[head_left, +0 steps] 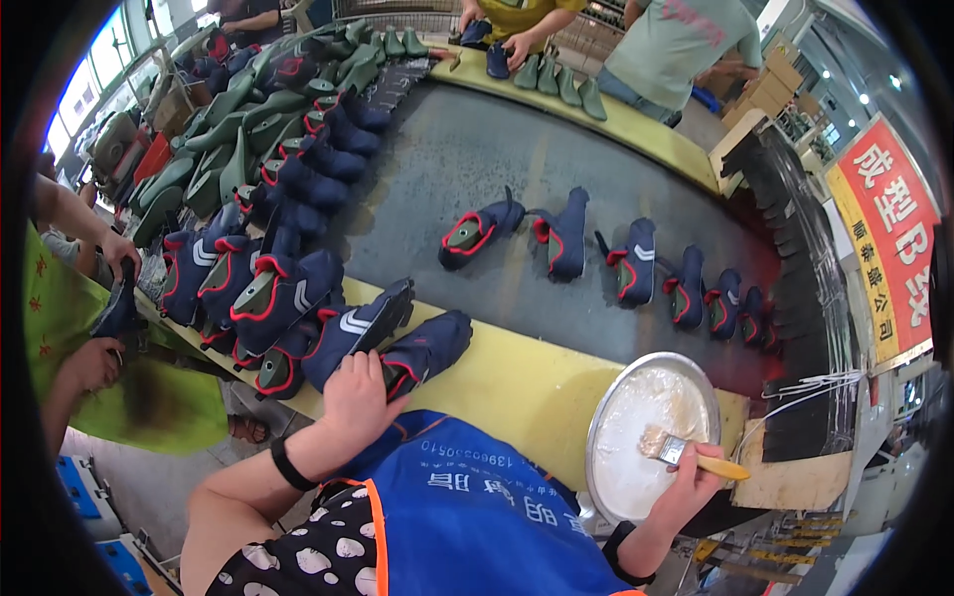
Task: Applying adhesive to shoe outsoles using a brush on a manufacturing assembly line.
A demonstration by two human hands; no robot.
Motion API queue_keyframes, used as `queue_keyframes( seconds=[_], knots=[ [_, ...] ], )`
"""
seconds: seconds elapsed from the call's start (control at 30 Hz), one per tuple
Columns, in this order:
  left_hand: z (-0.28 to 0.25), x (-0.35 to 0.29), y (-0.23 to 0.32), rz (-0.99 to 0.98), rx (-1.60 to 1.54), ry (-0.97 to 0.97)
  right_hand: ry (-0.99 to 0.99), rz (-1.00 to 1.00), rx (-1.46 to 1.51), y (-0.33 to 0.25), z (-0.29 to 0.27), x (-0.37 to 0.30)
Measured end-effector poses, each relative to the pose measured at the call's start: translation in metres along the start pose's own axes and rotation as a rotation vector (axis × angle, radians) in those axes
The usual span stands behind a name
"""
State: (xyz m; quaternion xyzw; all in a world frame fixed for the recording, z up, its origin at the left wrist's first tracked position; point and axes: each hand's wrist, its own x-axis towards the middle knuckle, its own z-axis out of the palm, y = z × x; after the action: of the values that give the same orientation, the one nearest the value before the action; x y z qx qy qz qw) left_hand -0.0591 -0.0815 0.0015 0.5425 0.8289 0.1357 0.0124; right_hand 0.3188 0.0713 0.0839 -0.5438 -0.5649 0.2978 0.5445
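Observation:
My left hand (360, 399) is closed on the heel end of a navy shoe upper (437, 346) with red trim, stretched over a shoe last. Its fingertips are partly hidden against the shoe. Right beside it lies a similar navy shoe (360, 330) with white stripes, toe pointing away. My right hand (686, 489) grips a flat paintbrush (722, 466) by its yellow handle. The bristles rest in thick white paste inside a round metal pan (593, 437), which stands at the table's near right edge.
Several navy shoes on lasts (636, 260) stand in a line across the dark conveyor belt (427, 149). More shoes (283, 298) are heaped to the left, beyond them green lasts (238, 109). Co-workers handle shoes at the left and far side. A red sign (889, 228) hangs at right.

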Motion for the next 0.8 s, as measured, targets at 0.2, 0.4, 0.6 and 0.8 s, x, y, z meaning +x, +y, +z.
queue_keyframes(
  seconds=[0.2, 0.4, 0.6, 0.8],
  knots=[
    [0.03, 0.013, 0.029, 0.01, -0.034, -0.23, 0.005, 0.009, 0.032, -0.002, -0.002, -0.005],
    [0.048, 0.041, 0.052, 0.047, -0.309, -0.536, 0.028, 0.0, -0.029, -0.004, -0.018, -0.011],
    [0.052, 0.056, 0.022, 0.018, -0.515, -0.66, 0.03, 0.01, -0.062, -0.003, -0.028, -0.013],
    [0.046, 0.044, 0.019, -0.108, -0.553, -0.331, 0.01, 0.025, -0.027, -0.002, -0.006, -0.005]
  ],
)
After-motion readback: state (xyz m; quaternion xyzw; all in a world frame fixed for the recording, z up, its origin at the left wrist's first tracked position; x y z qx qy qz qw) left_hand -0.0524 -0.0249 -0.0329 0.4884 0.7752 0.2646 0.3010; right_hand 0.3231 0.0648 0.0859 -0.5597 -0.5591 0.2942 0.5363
